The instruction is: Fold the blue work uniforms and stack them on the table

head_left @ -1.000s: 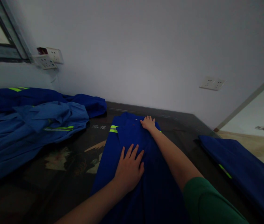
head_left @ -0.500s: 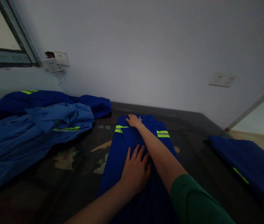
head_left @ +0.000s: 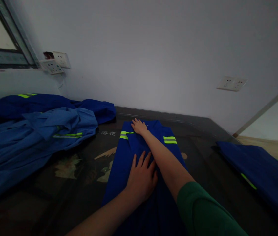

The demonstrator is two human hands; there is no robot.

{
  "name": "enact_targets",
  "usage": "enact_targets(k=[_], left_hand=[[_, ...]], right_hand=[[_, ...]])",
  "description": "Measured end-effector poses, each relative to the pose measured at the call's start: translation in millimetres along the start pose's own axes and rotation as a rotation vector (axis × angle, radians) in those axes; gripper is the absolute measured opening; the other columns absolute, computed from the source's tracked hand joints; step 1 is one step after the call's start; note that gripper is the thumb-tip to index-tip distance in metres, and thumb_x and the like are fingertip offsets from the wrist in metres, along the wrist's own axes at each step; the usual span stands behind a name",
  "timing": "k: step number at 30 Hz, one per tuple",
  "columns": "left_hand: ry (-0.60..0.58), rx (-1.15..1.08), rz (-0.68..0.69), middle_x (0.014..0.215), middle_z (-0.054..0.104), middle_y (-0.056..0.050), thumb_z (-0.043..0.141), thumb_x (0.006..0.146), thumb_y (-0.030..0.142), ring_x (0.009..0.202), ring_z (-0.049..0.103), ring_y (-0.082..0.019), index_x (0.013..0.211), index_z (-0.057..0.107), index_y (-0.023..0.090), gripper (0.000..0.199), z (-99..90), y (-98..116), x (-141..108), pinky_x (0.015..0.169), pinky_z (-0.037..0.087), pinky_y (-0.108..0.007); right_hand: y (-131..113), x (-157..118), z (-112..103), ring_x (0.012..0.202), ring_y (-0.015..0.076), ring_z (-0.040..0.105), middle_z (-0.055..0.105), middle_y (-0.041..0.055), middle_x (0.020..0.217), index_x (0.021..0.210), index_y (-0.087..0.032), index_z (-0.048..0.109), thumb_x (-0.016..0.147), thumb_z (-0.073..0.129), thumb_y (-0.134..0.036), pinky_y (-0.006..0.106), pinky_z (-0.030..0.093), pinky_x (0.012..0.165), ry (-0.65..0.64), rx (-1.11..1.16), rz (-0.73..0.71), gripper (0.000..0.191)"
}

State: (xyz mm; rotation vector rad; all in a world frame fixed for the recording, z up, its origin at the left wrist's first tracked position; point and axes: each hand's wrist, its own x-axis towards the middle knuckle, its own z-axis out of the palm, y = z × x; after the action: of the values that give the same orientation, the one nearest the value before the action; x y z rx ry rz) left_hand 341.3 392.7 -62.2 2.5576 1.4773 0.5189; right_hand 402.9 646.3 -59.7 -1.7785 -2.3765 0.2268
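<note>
A dark blue work jacket point(head_left: 119, 170) with yellow-green reflective bands lies lengthwise on the dark table, its collar end toward the wall. My left hand point(head_left: 141, 178) rests flat on the jacket's middle, fingers spread. Farther up, my right hand point(head_left: 139, 127) is pressed flat near the collar, its fingers fanned out. The right forearm crosses over the jacket and hides part of its front. Neither hand grips the cloth.
Left on the table point(head_left: 84, 183) lie a rumpled lighter blue jacket point(head_left: 37, 141) and a dark blue garment point(head_left: 99, 108) behind it. A folded blue garment point(head_left: 259, 164) sits at the right edge. Wall sockets point(head_left: 231, 83) are beyond the table.
The view has shifted slightly, so everything sits a little farther left. Both hands stay flat on the jacket in nearly the same places.
</note>
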Motion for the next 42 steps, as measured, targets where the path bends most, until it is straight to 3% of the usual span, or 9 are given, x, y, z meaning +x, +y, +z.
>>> enact_targets(k=[5,11,16,21,25,31,35,39,42], left_hand=[[0.004,-0.011,-0.002,0.153,0.037,-0.005,0.04,0.095,0.037,0.143,0.028,-0.03,0.14,0.045,0.028,0.047,-1.0,1.0,-0.9,0.115,0.021,-0.061],[-0.006,-0.013,-0.002,0.15,0.04,-0.007,0.041,0.095,0.036,0.142,0.028,-0.03,0.138,0.049,0.024,0.045,-3.3,1.4,-0.4,0.116,0.019,-0.06],[-0.009,-0.014,0.008,0.151,0.039,-0.005,0.039,0.096,0.037,0.143,0.026,-0.03,0.139,0.046,0.026,0.045,-5.9,1.2,-0.4,0.116,0.019,-0.059],[0.001,0.018,0.0,0.152,0.038,-0.005,0.038,0.096,0.038,0.143,0.026,-0.027,0.14,0.046,0.028,0.046,-3.1,-0.2,-1.3,0.117,0.019,-0.057],[0.01,0.057,0.017,0.153,0.037,-0.006,0.036,0.097,0.039,0.143,0.026,-0.026,0.141,0.045,0.027,0.047,-1.2,-1.0,-1.7,0.117,0.019,-0.056],[-0.057,0.087,0.029,0.153,0.036,-0.008,0.033,0.098,0.036,0.144,0.024,-0.026,0.144,0.04,0.022,0.049,-5.1,1.6,-1.6,0.115,0.02,-0.056],[-0.032,0.02,0.021,0.151,0.038,-0.013,0.036,0.097,0.038,0.144,0.025,-0.027,0.145,0.035,0.013,0.054,-10.2,4.8,-0.9,0.116,0.018,-0.055],[0.084,-0.091,0.101,0.148,0.043,-0.011,0.029,0.099,0.029,0.143,0.027,-0.02,0.141,0.04,0.013,0.046,-21.8,8.0,-5.1,0.118,0.012,-0.05],[0.052,-0.132,0.165,0.143,0.049,-0.008,0.031,0.098,0.022,0.139,0.034,-0.017,0.136,0.046,0.015,0.042,-38.2,13.2,-28.0,0.119,0.012,-0.046]], right_hand=[[-9.9,-0.4,-9.5,0.144,0.029,0.022,0.021,0.0087,0.159,0.147,-0.02,0.036,0.1,0.031,-0.036,0.053,0.026,0.112,0.062,0.012,0.007,0.049],[-29.3,-1.0,0.9,0.135,0.0289,0.04,0.044,0.017,0.146,0.128,-0.012,0.058,0.1,0.031,-0.037,0.049,0.032,0.109,0.037,0.059,-0.042,0.045],[-26.5,2.9,1.0,0.142,0.0306,0.027,0.033,0.0148,0.153,0.139,-0.015,0.047,0.098,0.039,-0.043,0.061,0.024,0.11,-0.043,0.101,-0.055,0.05],[-21.1,-18.5,-31.6,0.145,0.0215,0.023,0.028,0.0139,0.155,0.146,-0.011,0.038,0.1,0.034,-0.039,0.042,0.023,0.116,0.082,0.181,-0.089,0.053],[5.1,-97.9,-60.9,0.137,0.0192,0.038,0.046,0.0116,0.146,0.136,-0.015,0.053,0.097,0.04,-0.032,0.037,0.027,0.115,0.298,0.399,-0.208,0.044],[65.6,-291.0,-77.6,0.125,0.0221,0.052,0.058,0.0055,0.135,0.112,-0.025,0.07,0.091,0.046,-0.027,0.046,0.038,0.108,0.278,0.481,-0.144,0.032],[83.1,-397.8,-73.8,0.118,0.021,0.058,0.063,0.0055,0.128,0.105,-0.026,0.071,0.09,0.044,-0.026,0.046,0.042,0.105,0.313,0.467,-0.032,0.031],[78.4,-465.9,-75.9,0.123,0.021,0.055,0.058,0.0064,0.134,0.116,-0.026,0.067,0.092,0.043,-0.027,0.045,0.043,0.107,0.353,0.422,0.0,0.034],[65.2,-495.2,-75.5,0.129,0.0208,0.05,0.053,0.0068,0.14,0.127,-0.026,0.06,0.093,0.042,-0.026,0.045,0.04,0.11,0.335,0.388,-0.025,0.039]])
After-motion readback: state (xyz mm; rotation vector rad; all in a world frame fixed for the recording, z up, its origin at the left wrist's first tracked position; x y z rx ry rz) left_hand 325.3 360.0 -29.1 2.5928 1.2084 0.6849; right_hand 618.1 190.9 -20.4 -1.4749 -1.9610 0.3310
